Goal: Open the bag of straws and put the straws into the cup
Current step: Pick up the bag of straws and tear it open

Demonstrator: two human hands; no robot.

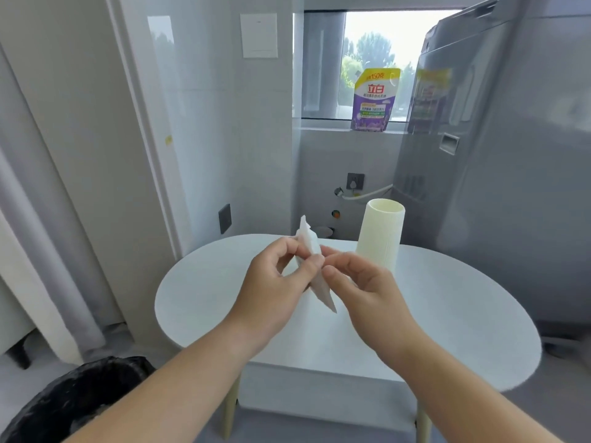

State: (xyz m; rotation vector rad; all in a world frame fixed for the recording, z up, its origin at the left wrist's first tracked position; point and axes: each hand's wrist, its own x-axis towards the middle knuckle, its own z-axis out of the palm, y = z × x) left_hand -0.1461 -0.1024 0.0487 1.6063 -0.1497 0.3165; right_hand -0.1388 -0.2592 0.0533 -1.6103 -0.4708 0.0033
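Hands meet over the middle of the white surface (447, 314), and between them hangs the bag of straws (311, 251), lifted clear of the top so that both sides can be worked at once. The left hand (275, 282) pinches the bag's near edge between thumb and bent forefinger, which looks like a steadying grip. The right hand (361, 282) has thumb and forefinger closed together right against the bag's other side; whether they already hold the film I cannot tell, but the pose suggests a pull to tear or peel it apart. Opening seems only begun, since no straw shows loose.

The bag is a slim, pale, translucent packet, tilted, with a crumpled white top poking above the left hand's fingers and a pointed lower end hanging below and between the two hands. Its thin film will likely crease and slip easily.

Beyond the right hand, near but apart, stands the cup (380, 235): tall, cream, ribbed, upright, mouth open, ready to receive straws.
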